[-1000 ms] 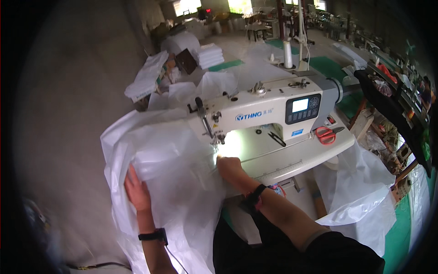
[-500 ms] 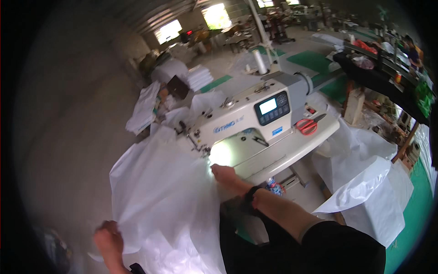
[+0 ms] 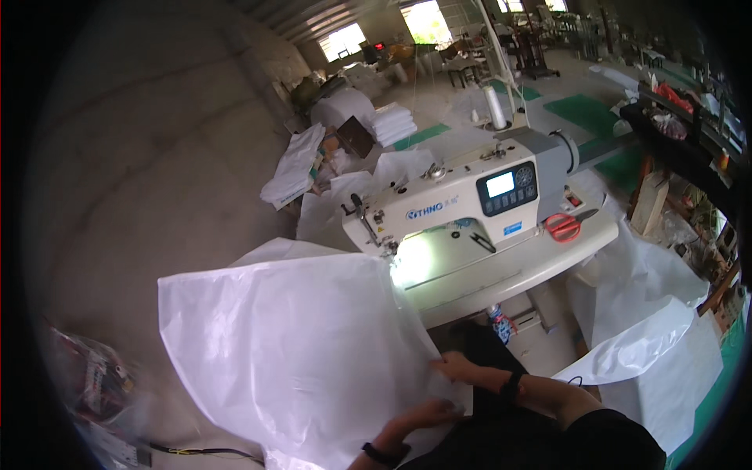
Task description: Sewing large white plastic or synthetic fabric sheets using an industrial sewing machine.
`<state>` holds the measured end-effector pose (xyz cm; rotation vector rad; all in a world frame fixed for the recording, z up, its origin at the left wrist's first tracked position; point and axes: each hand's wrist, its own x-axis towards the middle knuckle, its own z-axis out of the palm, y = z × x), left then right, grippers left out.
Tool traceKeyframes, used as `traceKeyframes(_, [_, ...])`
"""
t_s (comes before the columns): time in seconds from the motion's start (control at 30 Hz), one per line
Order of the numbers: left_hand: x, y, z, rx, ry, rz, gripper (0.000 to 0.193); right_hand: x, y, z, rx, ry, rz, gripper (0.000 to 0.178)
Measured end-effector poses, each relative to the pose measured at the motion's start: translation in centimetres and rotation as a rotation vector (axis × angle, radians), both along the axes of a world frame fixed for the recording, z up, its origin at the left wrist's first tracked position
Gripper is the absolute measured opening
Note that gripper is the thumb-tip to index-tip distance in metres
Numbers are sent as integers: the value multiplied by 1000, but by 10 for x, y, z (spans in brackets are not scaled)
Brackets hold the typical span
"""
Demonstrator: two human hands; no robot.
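white sheet point(image 3: 290, 337) at a sewing machine point(image 3: 462, 184)
right hand point(image 3: 457, 366) clamps its fingers on the sheet's right edge; left hand point(image 3: 432, 413) nearer, fingers too blurred to tell.

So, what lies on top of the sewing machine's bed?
Red-handled scissors, black thread snips, plus a small dark disc. The white plastic sheet covers the left end of the bed; anything underneath cannot be seen.
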<state>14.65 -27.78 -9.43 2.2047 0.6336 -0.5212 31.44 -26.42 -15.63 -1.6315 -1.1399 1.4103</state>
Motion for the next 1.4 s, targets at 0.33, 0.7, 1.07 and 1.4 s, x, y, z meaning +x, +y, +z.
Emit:
traceKeyframes(0.33, [-26, 114, 81, 928, 12, 842, 59, -62, 3, 32, 152, 418, 313, 29])
traceKeyframes(0.7, [-82, 193, 91, 789, 6, 792, 49, -34, 101, -50, 245, 314, 416, 44])
traceKeyframes(1.07, [-134, 328, 118, 471, -81, 80, 36, -131, 114, 3, 565, -120, 637, 48])
traceKeyframes(1.4, [-138, 220, 143, 964, -708, 616, 25, -126, 247, 25, 460, -319, 97, 52])
